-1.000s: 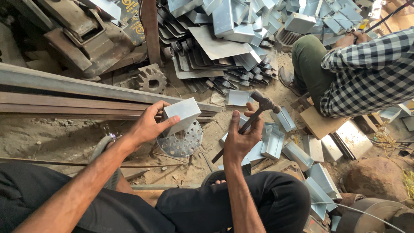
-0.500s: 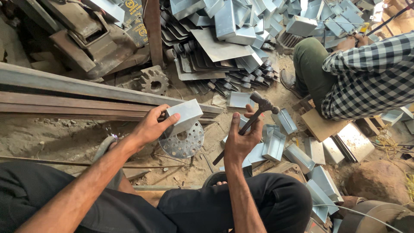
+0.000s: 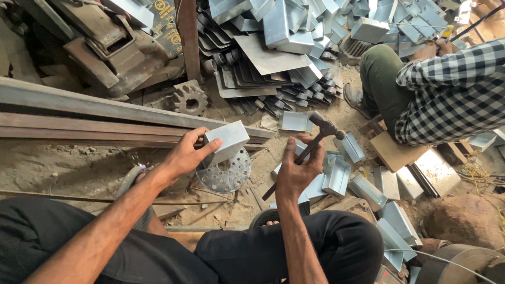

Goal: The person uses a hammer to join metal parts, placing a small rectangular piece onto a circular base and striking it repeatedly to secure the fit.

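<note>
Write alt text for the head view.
A person's left hand holds a folded metal box on a perforated round plate, while the right hand grips a raised hammer. A co-worker's checked sleeve shows at right.

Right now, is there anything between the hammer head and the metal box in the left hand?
Nothing visible. The hammer in the right hand is raised beside the metal box, with only open ground between them.

The dirt floor [image 3: 63, 165] carries long steel rails [image 3: 79, 113], a toothed gear [image 3: 188, 99], a perforated round plate [image 3: 227, 173], loose folded sheet-metal boxes [image 3: 336, 176], a stacked pile of metal parts [image 3: 273, 52], and a brown rock [image 3: 463, 221].
</note>
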